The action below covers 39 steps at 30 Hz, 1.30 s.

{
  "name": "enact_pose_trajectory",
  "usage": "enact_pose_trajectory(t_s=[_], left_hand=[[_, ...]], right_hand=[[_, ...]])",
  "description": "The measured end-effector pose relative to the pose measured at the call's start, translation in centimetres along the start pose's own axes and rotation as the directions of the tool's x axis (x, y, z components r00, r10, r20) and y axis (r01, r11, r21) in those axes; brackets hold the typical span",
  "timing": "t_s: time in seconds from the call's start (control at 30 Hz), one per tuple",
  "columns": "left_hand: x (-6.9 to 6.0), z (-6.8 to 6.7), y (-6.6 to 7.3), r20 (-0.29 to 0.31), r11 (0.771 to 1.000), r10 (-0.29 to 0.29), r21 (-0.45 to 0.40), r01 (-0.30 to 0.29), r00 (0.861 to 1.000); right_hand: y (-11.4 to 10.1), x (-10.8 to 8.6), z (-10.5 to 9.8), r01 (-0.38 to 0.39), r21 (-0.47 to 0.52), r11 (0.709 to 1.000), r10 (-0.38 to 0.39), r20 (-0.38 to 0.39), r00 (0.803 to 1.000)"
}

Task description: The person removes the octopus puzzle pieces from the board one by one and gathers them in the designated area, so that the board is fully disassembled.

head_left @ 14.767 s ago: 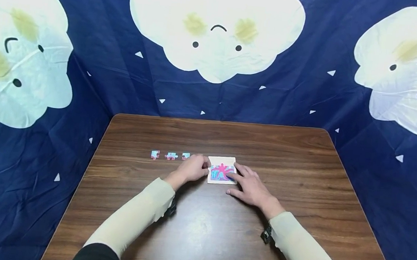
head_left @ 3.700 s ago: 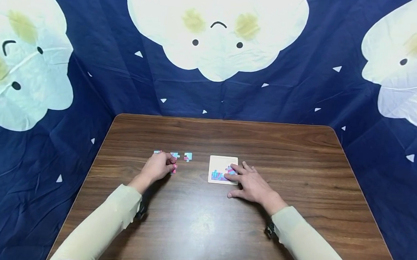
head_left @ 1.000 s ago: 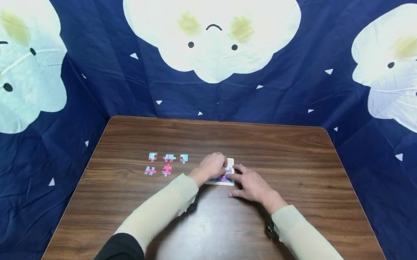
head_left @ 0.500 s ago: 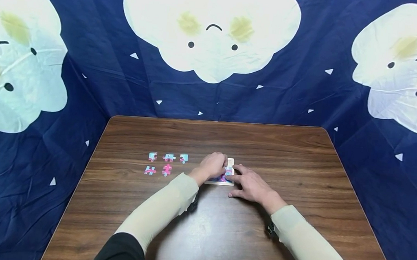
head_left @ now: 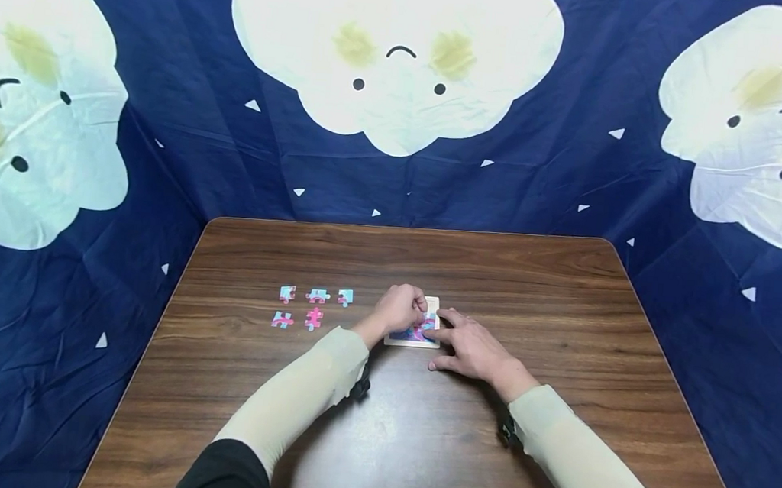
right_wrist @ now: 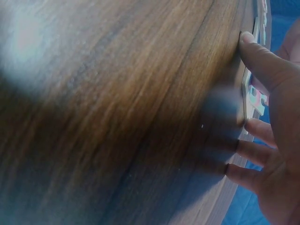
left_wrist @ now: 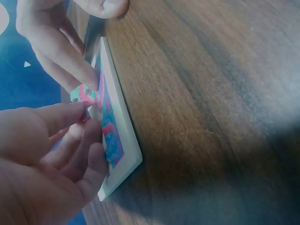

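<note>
A small white puzzle tray (head_left: 412,344) lies on the wooden table, its lower part filled with blue, purple and pink jigsaw pieces (left_wrist: 111,140). Over its left and middle part is my left hand (head_left: 400,308), thumb and fingertips pinching a small puzzle piece (left_wrist: 87,112), mostly hidden by the fingers. My right hand (head_left: 471,348) rests at the tray's right side with fingers spread, fingertips touching the tray and the pieces in it. In the left wrist view a green-and-pink piece (left_wrist: 83,93) shows between the two hands.
Several loose puzzle pieces lie left of the tray in two rows: light-blue ones such as the corner piece (head_left: 345,297) behind, and a pink piece (head_left: 314,318) in front. The table (head_left: 532,286) ends at a dark blue cloth (head_left: 259,165) with cloud faces.
The tray held more of the picture at first; more pieces now lie loose at left. My left hand went from those pieces to the tray, then shifted slightly. The right hand stays.
</note>
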<state>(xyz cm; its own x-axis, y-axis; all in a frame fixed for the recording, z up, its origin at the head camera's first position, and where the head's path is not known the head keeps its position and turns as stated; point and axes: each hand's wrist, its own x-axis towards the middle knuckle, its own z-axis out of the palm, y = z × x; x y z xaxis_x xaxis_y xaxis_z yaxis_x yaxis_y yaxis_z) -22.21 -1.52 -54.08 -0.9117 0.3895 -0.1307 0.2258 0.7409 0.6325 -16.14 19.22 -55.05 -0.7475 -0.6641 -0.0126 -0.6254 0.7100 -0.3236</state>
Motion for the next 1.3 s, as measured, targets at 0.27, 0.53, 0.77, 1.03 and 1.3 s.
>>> enact_pose_trajectory(t_s=[0.27, 0.53, 0.77, 1.03, 1.3], left_hand=[[-0.1, -0.4, -0.3, -0.007, 0.99, 0.025, -0.138, -0.026, 1.0], [-0.5, -1.2, -0.7, 0.023, 0.969, 0.011, -0.247, -0.005, 1.0], [-1.4, -2.4, -1.0, 0.022, 0.934, -0.001, -0.357, 0.009, 1.0], [-2.5, -2.8, -2.4, 0.025, 0.879, -0.059, -0.473, 0.064, 0.998], [-4.0, -3.7, -4.2, 0.005, 0.842, -0.055, -0.537, 0.049, 0.998]], right_hand=[[-0.1, 0.1, 0.0, 0.008, -0.023, 1.0, -0.008, -0.009, 1.0], [-0.1, 0.1, 0.2, -0.006, -0.008, 1.0, 0.006, 0.001, 1.0], [-0.1, 0.0, 0.3, -0.026, 0.006, 1.0, 0.026, 0.018, 1.0], [0.0, -0.1, 0.4, -0.027, 0.011, 1.0, 0.027, -0.008, 1.0], [0.1, -0.2, 0.5, -0.041, -0.001, 0.999, 0.041, 0.004, 0.999]])
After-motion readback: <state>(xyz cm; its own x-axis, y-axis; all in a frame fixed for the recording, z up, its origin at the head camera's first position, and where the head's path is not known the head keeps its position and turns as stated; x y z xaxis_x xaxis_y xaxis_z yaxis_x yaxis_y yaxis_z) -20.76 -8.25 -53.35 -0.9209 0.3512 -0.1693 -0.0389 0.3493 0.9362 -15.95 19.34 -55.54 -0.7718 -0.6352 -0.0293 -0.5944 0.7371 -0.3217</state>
